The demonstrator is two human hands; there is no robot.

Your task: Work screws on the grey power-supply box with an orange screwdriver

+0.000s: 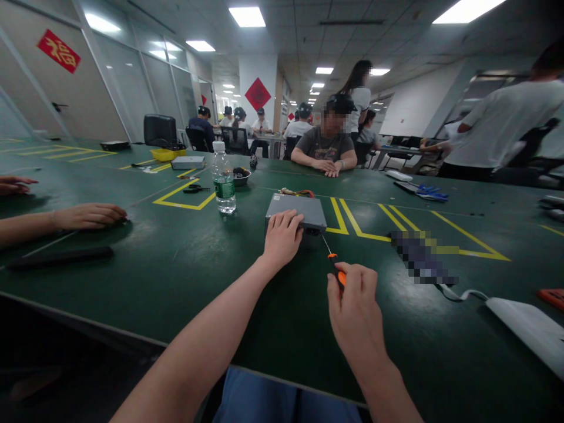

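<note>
A grey metal computer power supply (pixel 314 212) lies on the green table, with coloured wires at its far side. My left hand (pixel 284 235) grips it from the near left, fingers over its top and the thumb by the near edge. In my right hand (pixel 356 299) is a screwdriver (pixel 339 273) with an orange and black handle. Its thin shaft points up and left at the near right corner of the power supply, below a dark socket. Whether the tip touches a screw, I cannot tell.
A water bottle (pixel 224 182) stands left of the power supply, with a small bowl (pixel 242 178) behind it. Another person's hand (pixel 90 216) rests at left. A blurred dark object (pixel 420 258) and white cable lie at right. A person (pixel 326 141) sits opposite.
</note>
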